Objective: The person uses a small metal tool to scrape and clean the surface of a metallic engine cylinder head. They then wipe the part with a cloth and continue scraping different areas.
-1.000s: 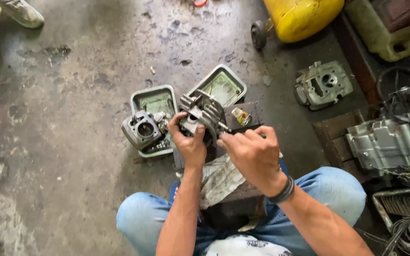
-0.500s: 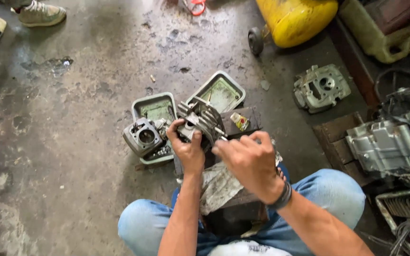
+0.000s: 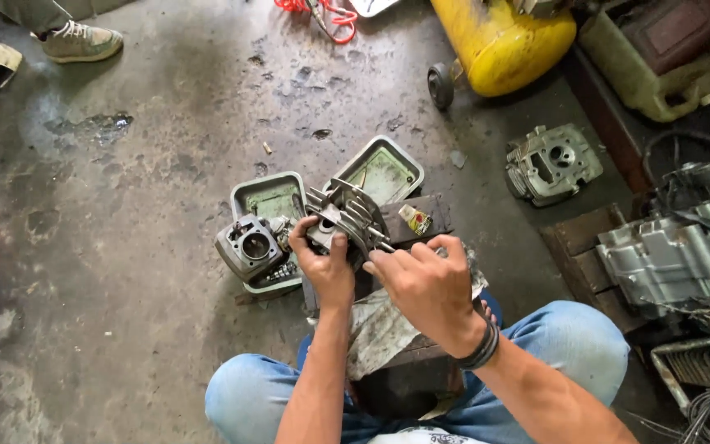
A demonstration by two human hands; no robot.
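Observation:
My left hand (image 3: 325, 265) grips a finned grey engine cylinder (image 3: 348, 215) from below and holds it over a dark wooden block (image 3: 429, 215). My right hand (image 3: 426, 288) is closed at the cylinder's right side, its fingertips on a thin metal stud (image 3: 383, 246) that sticks out of it. A smaller grey cylinder head (image 3: 248, 245) lies just left of my left hand, on a green metal tray (image 3: 271, 197). A dirty rag (image 3: 380, 329) lies under my wrists, between my knees.
A second green tray (image 3: 384, 171) sits behind the cylinder. An engine cover (image 3: 550, 163) lies to the right, a larger engine block (image 3: 675, 251) at far right. A yellow tank on a wheel (image 3: 503, 41) stands at the back. Another person's shoe (image 3: 80, 41) is at top left.
The view has shifted slightly. My right hand has moved left, closer against the cylinder, with its fingers now at the stud. My left hand keeps its grip.

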